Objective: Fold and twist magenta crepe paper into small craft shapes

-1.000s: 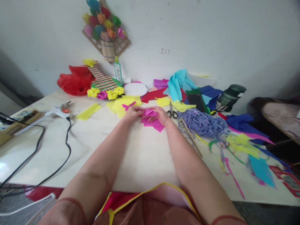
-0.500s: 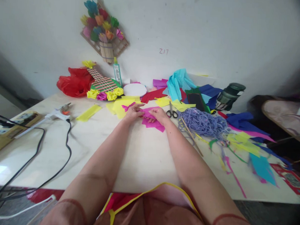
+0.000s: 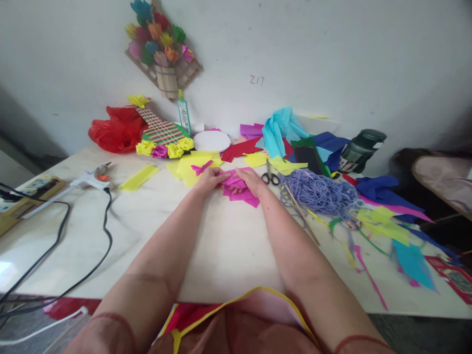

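Both hands meet over magenta crepe paper (image 3: 245, 197) at the middle of the table. My left hand (image 3: 210, 179) pinches the left edge of a magenta piece. On the other side, my right hand (image 3: 250, 181) grips the same piece, its fingers partly hidden behind the paper. More magenta sheets lie flat under the hands. A small twisted magenta piece (image 3: 201, 167) rests just beyond my left hand, on yellow crepe paper (image 3: 181, 169). Black-handled scissors (image 3: 271, 178) lie right of my right hand.
A glue gun (image 3: 91, 180) with a black cord and a power strip (image 3: 32, 189) are at the left. Purple yarn (image 3: 321, 194), a thin stick and paper scraps cover the right. Along the wall stand a glue bottle (image 3: 184, 115), a flower-trimmed craft (image 3: 162, 129) and a dark jar (image 3: 362, 150).
My left hand's fingers, stretched out before, have now curled in on the magenta paper. The upper piece looks more folded between the hands.
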### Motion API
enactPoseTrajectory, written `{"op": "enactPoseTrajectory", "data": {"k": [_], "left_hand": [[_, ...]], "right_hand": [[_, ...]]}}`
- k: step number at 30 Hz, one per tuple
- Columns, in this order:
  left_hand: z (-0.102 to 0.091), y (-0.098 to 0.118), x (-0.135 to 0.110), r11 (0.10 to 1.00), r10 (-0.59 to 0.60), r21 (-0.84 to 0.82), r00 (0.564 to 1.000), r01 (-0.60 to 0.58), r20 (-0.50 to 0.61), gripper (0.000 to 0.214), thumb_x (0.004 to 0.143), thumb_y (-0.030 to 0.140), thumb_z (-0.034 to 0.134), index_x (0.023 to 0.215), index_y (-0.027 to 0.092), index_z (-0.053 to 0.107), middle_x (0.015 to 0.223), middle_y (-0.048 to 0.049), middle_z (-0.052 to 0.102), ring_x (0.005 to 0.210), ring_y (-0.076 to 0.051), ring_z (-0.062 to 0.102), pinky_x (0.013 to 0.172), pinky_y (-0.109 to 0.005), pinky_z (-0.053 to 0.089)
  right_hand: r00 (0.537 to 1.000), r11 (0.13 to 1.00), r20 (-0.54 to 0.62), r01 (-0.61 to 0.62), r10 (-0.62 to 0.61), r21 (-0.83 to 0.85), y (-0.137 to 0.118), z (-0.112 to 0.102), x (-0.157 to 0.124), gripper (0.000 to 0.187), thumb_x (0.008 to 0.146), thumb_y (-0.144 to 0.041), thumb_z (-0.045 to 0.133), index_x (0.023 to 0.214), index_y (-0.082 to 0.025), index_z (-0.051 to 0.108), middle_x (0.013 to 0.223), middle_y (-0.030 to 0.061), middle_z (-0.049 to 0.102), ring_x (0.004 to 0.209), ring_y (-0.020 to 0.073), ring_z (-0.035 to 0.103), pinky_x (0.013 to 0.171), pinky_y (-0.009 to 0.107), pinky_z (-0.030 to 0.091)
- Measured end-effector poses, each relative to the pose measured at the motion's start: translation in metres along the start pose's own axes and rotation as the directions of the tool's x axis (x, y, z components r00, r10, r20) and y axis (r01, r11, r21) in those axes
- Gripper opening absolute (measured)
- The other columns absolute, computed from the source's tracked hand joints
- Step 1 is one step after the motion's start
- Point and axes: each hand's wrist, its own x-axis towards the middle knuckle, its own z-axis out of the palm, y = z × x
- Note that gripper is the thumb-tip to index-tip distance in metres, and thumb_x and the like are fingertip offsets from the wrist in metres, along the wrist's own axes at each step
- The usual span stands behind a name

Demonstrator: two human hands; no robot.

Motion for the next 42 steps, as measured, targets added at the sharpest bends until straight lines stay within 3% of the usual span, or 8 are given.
{"op": "enactPoseTrajectory", "data": {"k": [5, 8, 13, 16, 21, 29, 36, 42], "left_hand": [[0.002, 0.002, -0.002, 0.999, 0.030, 0.032, 1.000, -0.030, -0.005, 0.034, 0.057, 0.041, 0.078, 0.065, 0.014, 0.059, 0.051, 0.0026, 0.056, 0.043, -0.008, 0.049, 0.044, -0.022, 0.040], [0.004, 0.002, -0.002, 0.998, 0.055, 0.026, 0.998, -0.054, -0.035, 0.034, 0.059, 0.043, 0.077, 0.064, 0.015, 0.058, 0.049, 0.0028, 0.054, 0.042, -0.009, 0.049, 0.044, -0.022, 0.040], [0.004, -0.001, 0.003, 0.973, 0.014, -0.224, 0.986, -0.051, -0.165, 0.043, 0.072, 0.058, 0.061, 0.071, 0.015, 0.058, 0.056, 0.0003, 0.057, 0.050, -0.012, 0.055, 0.050, -0.025, 0.047], [0.005, 0.000, 0.004, 0.943, -0.006, -0.330, 0.990, -0.042, -0.143, 0.043, 0.070, 0.057, 0.064, 0.075, 0.014, 0.060, 0.060, -0.0010, 0.060, 0.053, -0.012, 0.057, 0.054, -0.026, 0.049], [0.010, 0.001, 0.002, 0.967, 0.014, -0.252, 0.999, -0.026, -0.050, 0.037, 0.059, 0.046, 0.076, 0.071, 0.013, 0.062, 0.060, -0.0015, 0.062, 0.054, -0.012, 0.057, 0.054, -0.024, 0.048], [0.007, -0.002, 0.002, 0.984, 0.043, -0.166, 0.995, -0.058, -0.092, 0.033, 0.060, 0.043, 0.075, 0.067, 0.013, 0.063, 0.057, 0.0004, 0.060, 0.054, -0.010, 0.055, 0.055, -0.023, 0.046], [0.004, -0.003, 0.002, 0.991, 0.033, -0.126, 0.994, -0.046, -0.103, 0.038, 0.063, 0.050, 0.072, 0.060, 0.014, 0.060, 0.049, 0.0009, 0.056, 0.042, -0.008, 0.048, 0.044, -0.022, 0.039], [0.004, -0.001, 0.001, 0.999, 0.008, -0.042, 0.987, -0.015, -0.162, 0.050, 0.073, 0.063, 0.056, 0.054, 0.017, 0.051, 0.042, 0.0009, 0.052, 0.033, -0.008, 0.043, 0.036, -0.021, 0.033]], "right_hand": [[1.000, 0.999, 0.011, -0.009, 0.010, -0.053, 0.000, 0.002, 0.000, 0.027, 0.079, -0.037, 0.066, 0.069, -0.012, 0.059, 0.049, 0.0024, 0.064, 0.044, 0.0132, 0.062, 0.041, 0.019, 0.046], [1.000, 0.996, -0.012, -0.010, 0.009, -0.085, 0.000, 0.004, 0.001, 0.020, 0.081, -0.027, 0.063, 0.068, -0.013, 0.058, 0.049, 0.0015, 0.063, 0.041, 0.0120, 0.060, 0.040, 0.018, 0.045], [0.999, 0.998, -0.032, 0.012, -0.013, -0.058, -0.004, 0.008, 0.001, 0.018, 0.085, -0.024, 0.057, 0.070, -0.014, 0.058, 0.051, 0.0014, 0.065, 0.041, 0.0112, 0.060, 0.040, 0.018, 0.045], [0.996, 0.999, -0.084, 0.031, -0.032, -0.006, -0.008, 0.010, 0.001, 0.014, 0.084, -0.022, 0.056, 0.073, -0.015, 0.057, 0.052, -0.0001, 0.065, 0.043, 0.0116, 0.061, 0.042, 0.019, 0.045], [0.992, 0.999, -0.119, 0.053, -0.051, 0.011, -0.011, 0.014, 0.000, 0.013, 0.085, -0.021, 0.052, 0.073, -0.016, 0.055, 0.051, -0.0013, 0.064, 0.043, 0.0123, 0.061, 0.045, 0.020, 0.046], [0.999, 0.999, -0.018, 0.036, -0.036, -0.008, -0.007, 0.014, 0.002, 0.013, 0.083, -0.019, 0.055, 0.071, -0.015, 0.060, 0.053, -0.0001, 0.065, 0.046, 0.0118, 0.062, 0.049, 0.021, 0.050], [1.000, 0.999, 0.005, -0.002, 0.002, -0.041, -0.012, 0.011, -0.002, 0.014, 0.078, -0.024, 0.064, 0.068, -0.016, 0.059, 0.051, -0.0005, 0.065, 0.041, 0.0115, 0.059, 0.042, 0.019, 0.046], [1.000, 1.000, 0.030, 0.007, -0.007, 0.015, -0.009, 0.008, -0.002, 0.020, 0.073, -0.029, 0.067, 0.066, -0.016, 0.055, 0.050, 0.0002, 0.065, 0.039, 0.0126, 0.059, 0.041, 0.020, 0.046]]}}
